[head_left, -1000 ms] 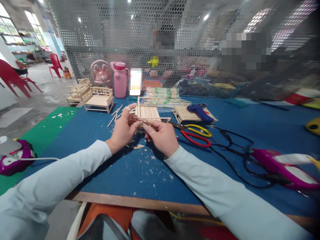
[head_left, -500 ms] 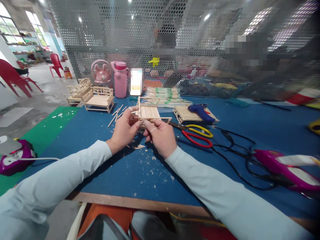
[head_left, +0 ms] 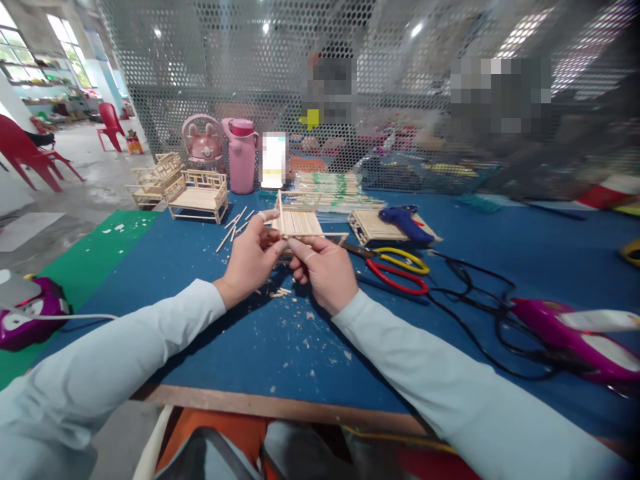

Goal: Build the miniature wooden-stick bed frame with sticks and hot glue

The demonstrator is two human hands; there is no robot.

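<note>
A small bed-like bench frame of thin wooden sticks [head_left: 300, 222] is between my hands at the middle of the table. My left hand [head_left: 250, 259] grips its near left corner with thumb and fingers. With thumb and forefinger, my right hand [head_left: 327, 275] pinches the near edge beside the left thumb. A thin wooden stick [head_left: 334, 235] runs along that edge, past my right fingers; I cannot tell whether it is joined to the frame. The fingertips meet and hide the corner. Short stick offcuts [head_left: 281, 292] lie below my hands.
Finished miniature benches [head_left: 197, 193] and a pink bottle [head_left: 242, 160] stand back left. Loose sticks [head_left: 234, 227] lie left of my hands. To the right are scissors [head_left: 400, 267], a blue glue gun [head_left: 407, 223] on a stick frame, black cords and a purple power strip [head_left: 575, 340]. Bundled sticks lie behind.
The camera view has shifted slightly. Both hands keep the same grip on the bench frame, with hardly any visible motion.
</note>
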